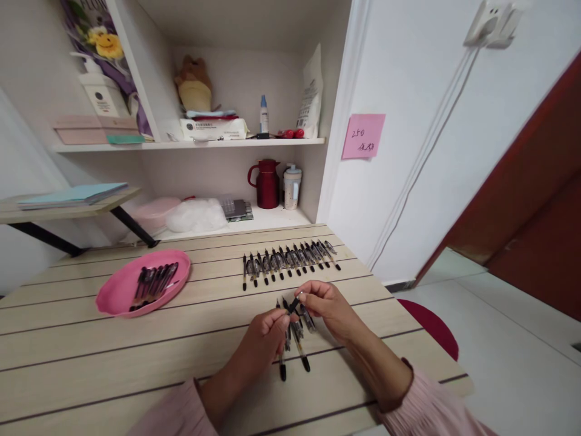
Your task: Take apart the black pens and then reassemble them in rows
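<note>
- Standing beside the desk (91,357), I see two pink-sleeved forearms reach in from its near edge, the hands meeting over its middle.
- The left hand (267,336) is curled narrow, with its fingertips pinched on the lower end of a black pen (294,304). The right hand (327,306) pinches the upper end, so the pen hangs tilted between them, just above the desk.
- A few loose pens (302,357) lie right under the hands. I'd judge a light fingertip grip best here, with the wrists held clear so none get nudged or rolled.
- Beyond them, a row of pens (288,260) lies side by side, near the hands but apart from them.
- Far left, a pink dish (113,297) holds more pens (154,281), and a red jug (267,183) stands on the shelf (272,219) behind.
</note>
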`<state>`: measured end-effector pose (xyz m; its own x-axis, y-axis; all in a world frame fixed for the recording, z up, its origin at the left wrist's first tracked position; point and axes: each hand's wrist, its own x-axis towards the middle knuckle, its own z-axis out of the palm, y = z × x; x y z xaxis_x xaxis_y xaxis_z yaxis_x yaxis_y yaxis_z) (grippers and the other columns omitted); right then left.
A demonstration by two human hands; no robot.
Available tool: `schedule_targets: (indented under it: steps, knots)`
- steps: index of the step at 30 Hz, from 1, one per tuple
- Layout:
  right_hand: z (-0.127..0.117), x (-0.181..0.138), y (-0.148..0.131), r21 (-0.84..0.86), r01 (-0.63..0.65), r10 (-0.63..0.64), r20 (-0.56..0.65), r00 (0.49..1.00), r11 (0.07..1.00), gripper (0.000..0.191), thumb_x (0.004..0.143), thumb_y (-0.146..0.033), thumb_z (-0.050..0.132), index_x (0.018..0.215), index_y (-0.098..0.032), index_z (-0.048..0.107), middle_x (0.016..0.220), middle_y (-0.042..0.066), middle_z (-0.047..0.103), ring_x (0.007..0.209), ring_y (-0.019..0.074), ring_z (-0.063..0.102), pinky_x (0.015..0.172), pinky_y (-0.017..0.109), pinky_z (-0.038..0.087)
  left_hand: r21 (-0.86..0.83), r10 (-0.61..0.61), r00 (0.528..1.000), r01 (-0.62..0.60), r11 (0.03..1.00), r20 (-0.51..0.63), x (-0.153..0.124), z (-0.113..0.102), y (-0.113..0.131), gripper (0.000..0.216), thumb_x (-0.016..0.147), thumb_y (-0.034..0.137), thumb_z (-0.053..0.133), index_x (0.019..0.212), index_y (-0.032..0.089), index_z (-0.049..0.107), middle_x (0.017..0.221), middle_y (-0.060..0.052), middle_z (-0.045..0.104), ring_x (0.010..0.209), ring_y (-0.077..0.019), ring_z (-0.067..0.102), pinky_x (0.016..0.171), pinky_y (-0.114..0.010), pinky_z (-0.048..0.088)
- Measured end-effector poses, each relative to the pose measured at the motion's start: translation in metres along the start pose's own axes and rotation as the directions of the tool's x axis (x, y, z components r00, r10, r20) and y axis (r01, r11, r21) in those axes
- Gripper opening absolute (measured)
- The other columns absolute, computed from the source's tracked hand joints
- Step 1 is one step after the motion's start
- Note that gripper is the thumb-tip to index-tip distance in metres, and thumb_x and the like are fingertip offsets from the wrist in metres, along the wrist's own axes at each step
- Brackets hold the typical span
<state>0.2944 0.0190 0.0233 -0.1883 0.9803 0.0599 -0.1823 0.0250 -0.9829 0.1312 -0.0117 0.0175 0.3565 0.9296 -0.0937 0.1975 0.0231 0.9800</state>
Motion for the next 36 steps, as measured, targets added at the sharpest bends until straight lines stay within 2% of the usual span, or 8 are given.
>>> schedule_targets:
  steps: [9,14,19,22,25,28,31,36]
  knots:
    - [-0.007,0.005,0.005,-0.248,0.043,-0.063,-0.076,0.995,0.968,0.024,0.073,-0.037,0.056,0.087,-0.017,0.057,0.071,0.0,0.058,0.051,0.0088,0.046,0.048,0.022,0.034,-0.071,-0.034,0.998,0.03,0.997,-0.054,0.005,-0.004,-0.008,0.037,0.08,0.047,0.044,0.089,0.015,0.059,0.04,0.009,0.037,0.033,-0.005,0.023,0.036,-0.019,0.017]
    - [-0.01,0.005,0.014,-0.85,-0.076,-0.101,-0.15,0.984,0.521,0.017,0.067,-0.028,0.059,0.082,-0.019,0.059,0.066,0.001,0.061,0.06,0.0147,0.052,0.055,0.026,0.032,-0.103,-0.067,0.993,0.057,0.993,-0.095,0.006,-0.005,-0.008,0.04,0.08,0.047,0.044,0.096,0.014,0.058,0.04,0.01,0.035,0.032,-0.005,0.021,0.036,-0.019,0.016]
    - [-0.006,-0.002,0.016,-0.966,-0.138,-0.054,-0.153,0.987,0.217,0.023,0.066,-0.021,0.058,0.089,-0.019,0.058,0.077,0.006,0.065,0.07,0.0189,0.057,0.057,0.027,0.029,-0.099,-0.054,0.994,0.045,0.994,-0.097,0.005,-0.005,-0.008,0.04,0.08,0.047,0.043,0.097,0.014,0.058,0.041,0.009,0.036,0.034,-0.0051,0.022,0.036,-0.019,0.016]
    - [-0.011,0.0,0.017,-0.94,-0.149,-0.075,-0.18,0.981,0.306,0.021,0.064,-0.017,0.057,0.085,-0.018,0.06,0.073,0.006,0.065,0.069,0.0191,0.056,0.058,0.027,0.031,-0.099,-0.031,0.995,0.022,0.995,-0.095,0.006,-0.004,-0.011,0.04,0.08,0.046,0.043,0.096,0.013,0.059,0.041,0.009,0.036,0.034,-0.005,0.023,0.036,-0.019,0.017]
    - [-0.017,0.006,0.014,-0.715,-0.071,-0.12,-0.214,0.969,0.696,0.011,0.067,-0.025,0.059,0.076,-0.018,0.06,0.062,0.002,0.059,0.06,0.016,0.052,0.056,0.027,0.032,-0.082,-0.031,0.998,0.027,0.996,-0.053,0.005,-0.004,-0.01,0.039,0.081,0.045,0.043,0.095,0.013,0.059,0.04,0.01,0.036,0.033,-0.005,0.023,0.037,-0.02,0.018]
    - [-0.018,0.01,0.007,-0.186,0.083,-0.137,-0.3,0.944,0.979,0.021,0.068,-0.037,0.062,0.079,-0.019,0.056,0.058,-0.003,0.052,0.052,0.0117,0.047,0.051,0.024,0.033,-0.058,-0.047,0.999,0.046,0.997,-0.027,0.003,-0.003,-0.006,0.038,0.081,0.044,0.044,0.095,0.013,0.06,0.039,0.01,0.036,0.033,-0.0054,0.024,0.037,-0.02,0.018]
    - [-0.014,0.009,0.001,0.134,0.187,-0.128,-0.359,0.924,0.973,0.029,0.066,-0.039,0.067,0.083,-0.02,0.054,0.065,-0.004,0.052,0.054,0.009,0.047,0.05,0.022,0.034,-0.041,-0.061,0.998,0.06,0.997,-0.02,0.001,-0.002,-0.002,0.036,0.081,0.043,0.044,0.093,0.013,0.06,0.039,0.01,0.037,0.033,-0.0054,0.025,0.038,-0.02,0.018]
    - [-0.008,0.006,0.0,0.237,0.182,-0.11,-0.29,0.951,0.954,0.03,0.065,-0.038,0.07,0.083,-0.02,0.054,0.069,-0.003,0.054,0.053,0.0075,0.048,0.049,0.021,0.036,-0.029,-0.066,0.997,0.065,0.997,-0.029,0.0,0.0,-0.001,0.033,0.08,0.042,0.044,0.088,0.014,0.06,0.039,0.01,0.036,0.033,-0.0054,0.025,0.038,-0.02,0.017]
